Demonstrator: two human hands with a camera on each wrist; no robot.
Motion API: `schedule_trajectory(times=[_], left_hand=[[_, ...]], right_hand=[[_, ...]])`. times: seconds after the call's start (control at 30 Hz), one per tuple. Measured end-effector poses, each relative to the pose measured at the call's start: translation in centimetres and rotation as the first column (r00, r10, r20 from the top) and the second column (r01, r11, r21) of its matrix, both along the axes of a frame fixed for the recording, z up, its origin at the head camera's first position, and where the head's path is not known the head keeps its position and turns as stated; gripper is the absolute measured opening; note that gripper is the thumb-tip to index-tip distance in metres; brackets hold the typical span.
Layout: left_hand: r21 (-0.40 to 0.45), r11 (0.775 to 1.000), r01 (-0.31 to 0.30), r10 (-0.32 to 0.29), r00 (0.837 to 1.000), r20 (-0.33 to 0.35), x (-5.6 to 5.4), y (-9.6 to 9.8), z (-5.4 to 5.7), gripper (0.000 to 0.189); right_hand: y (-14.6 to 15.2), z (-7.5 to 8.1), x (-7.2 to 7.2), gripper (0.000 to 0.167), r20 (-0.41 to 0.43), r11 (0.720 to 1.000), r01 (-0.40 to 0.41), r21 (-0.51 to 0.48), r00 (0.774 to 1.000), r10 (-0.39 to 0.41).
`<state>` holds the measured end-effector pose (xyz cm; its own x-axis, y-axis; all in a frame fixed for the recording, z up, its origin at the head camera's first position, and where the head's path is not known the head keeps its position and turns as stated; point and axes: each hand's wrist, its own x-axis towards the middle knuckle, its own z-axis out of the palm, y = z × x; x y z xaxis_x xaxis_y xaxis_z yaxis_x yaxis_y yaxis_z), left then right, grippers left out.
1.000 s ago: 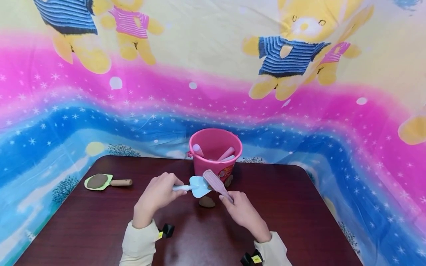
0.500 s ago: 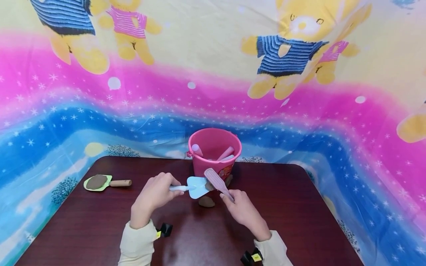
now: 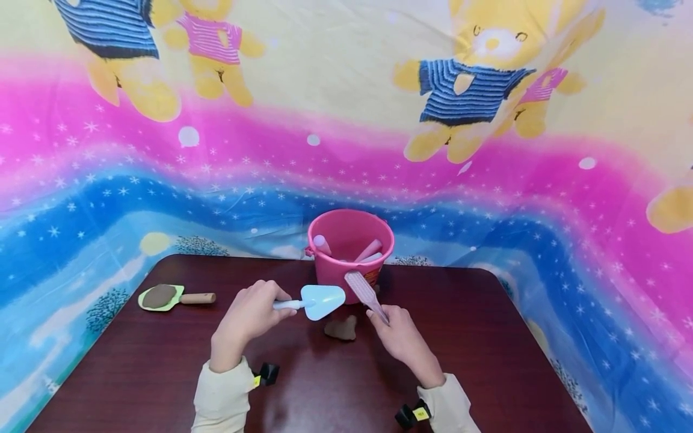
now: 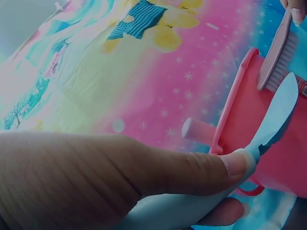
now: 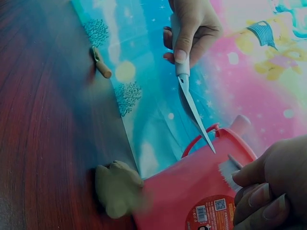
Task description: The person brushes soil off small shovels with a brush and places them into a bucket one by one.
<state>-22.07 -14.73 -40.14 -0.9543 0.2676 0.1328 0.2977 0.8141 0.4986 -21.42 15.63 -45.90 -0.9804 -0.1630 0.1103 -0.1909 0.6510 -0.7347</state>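
Partly hidden in hands (image 3: 251,316): trowel handle (image 3: 289,304), brush handle (image 4: 286,21).

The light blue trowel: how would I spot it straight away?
Find the pink bucket on the dark table. In front, the left hand grips the light blue trowel. Unlike the bristled brush in the right hand, it is spade-shaped.

Head view: bright, even illumination. Diffuse glare marks the tabletop (image 3: 314,391) between the left hand (image 3: 251,317) and the right hand (image 3: 403,340). Left wrist view: dim; the left hand is shaded. Right wrist view: subdued; the brown clay-like lump (image 5: 116,188) left of the right hand is partly blurred.
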Motion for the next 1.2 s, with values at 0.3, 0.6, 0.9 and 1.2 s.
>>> schedule_trajectory(times=[0.3,0.6,0.9,1.2], left_hand=[[0.032,0.999,0.032,-0.032,0.999,-0.004,-0.2,1.2,-0.4,0.015],[0.064,0.995,0.074,-0.074,0.997,-0.003,-0.5,2.5,-0.9,0.011],[0.072,0.994,0.088,-0.086,0.996,-0.027,-0.6,3.3,-1.1,0.011],[0.062,0.995,0.073,-0.071,0.996,-0.045,-0.5,3.6,-1.0,0.012]], right_hand=[[-0.5,0.0,0.2,0.031,0.031,0.998,-0.045,-0.047,0.998,0.046],[-1.4,0.1,0.8,0.037,0.027,0.991,-0.115,-0.073,0.993,0.118],[-2.6,-0.1,1.4,0.034,0.026,0.981,-0.182,-0.072,0.983,0.184],[-3.0,-0.1,1.6,0.027,0.012,0.978,-0.199,-0.068,0.98,0.2]])
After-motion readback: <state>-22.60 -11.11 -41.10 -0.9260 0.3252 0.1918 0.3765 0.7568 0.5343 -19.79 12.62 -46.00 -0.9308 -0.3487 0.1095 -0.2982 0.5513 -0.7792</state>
